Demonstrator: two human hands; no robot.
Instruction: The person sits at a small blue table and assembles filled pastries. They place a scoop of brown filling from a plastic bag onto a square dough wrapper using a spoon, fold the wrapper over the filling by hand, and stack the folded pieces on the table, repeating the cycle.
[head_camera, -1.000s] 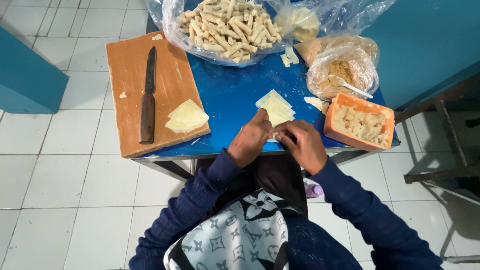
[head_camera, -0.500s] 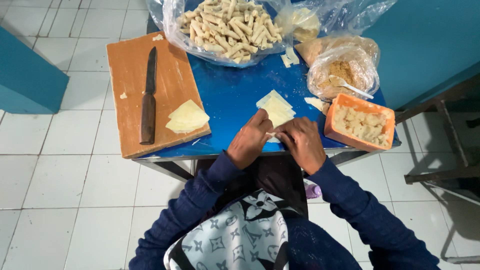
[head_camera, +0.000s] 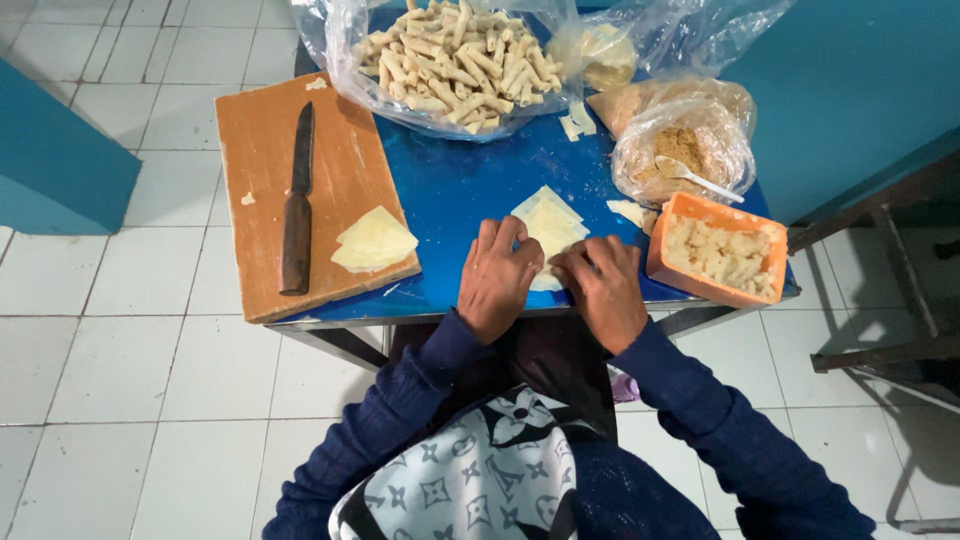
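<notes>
Already I see many rolls (head_camera: 455, 60) bagged, while both hands' fingers (head_camera: 510, 240) press flat (gripping nothing) on one wrapper (head_camera: 548, 225), more sheets (head_camera: 372, 240) and filling (head_camera: 720, 255) waiting.

A small blue table (head_camera: 450, 190) on metal legs stands in the middle of the frame on a floor (head_camera: 110, 350) of pale square tiles. A teal wall (head_camera: 860, 90) fills the upper right, and another teal panel (head_camera: 55, 165) juts in at the left edge. A dark metal frame (head_camera: 900, 290) stands at the right.
</notes>
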